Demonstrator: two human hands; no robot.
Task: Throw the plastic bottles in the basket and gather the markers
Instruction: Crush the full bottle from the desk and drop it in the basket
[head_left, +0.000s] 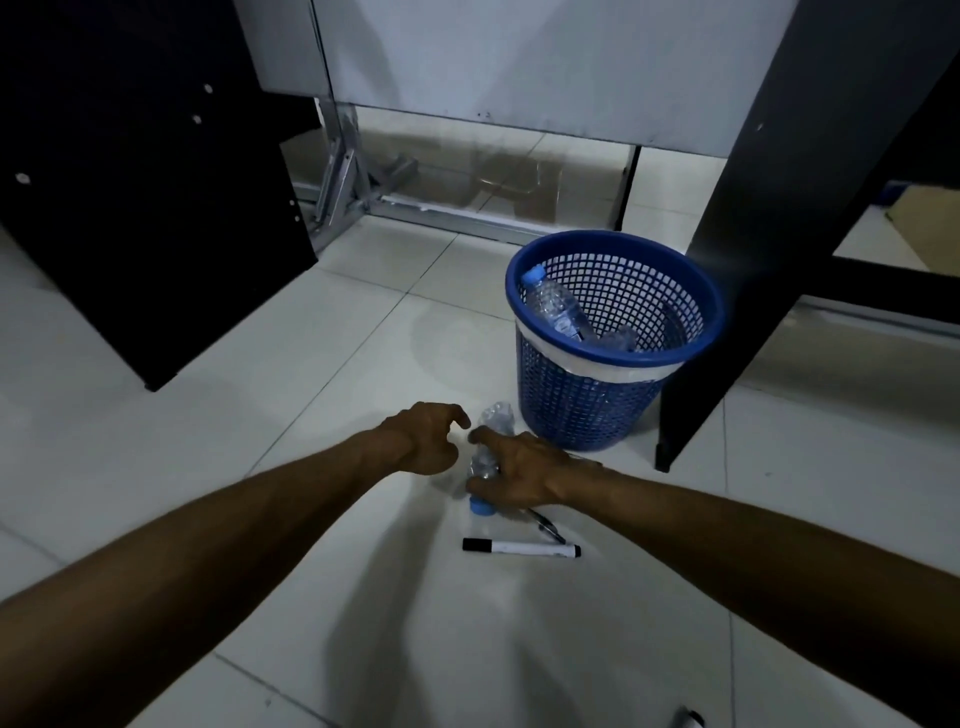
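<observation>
A crumpled clear plastic bottle (493, 421) with a blue cap lies on the white floor tiles, cap toward me. My right hand (524, 470) is closed around its middle. My left hand (434, 439) hovers just left of it, fingers curled and apart, holding nothing. Just behind stands a blue mesh basket (582, 410) with two clear bottles (558, 306) inside. A white marker with a black cap (521, 548) lies on the floor below my right hand. A dark pen or marker (548, 527) lies partly under that hand.
A black desk panel (779, 260) stands right beside the basket. Another black panel (145, 208) is at the left. A grey partition on metal feet (343, 176) closes the back. Another marker's end (691, 719) shows at the bottom edge.
</observation>
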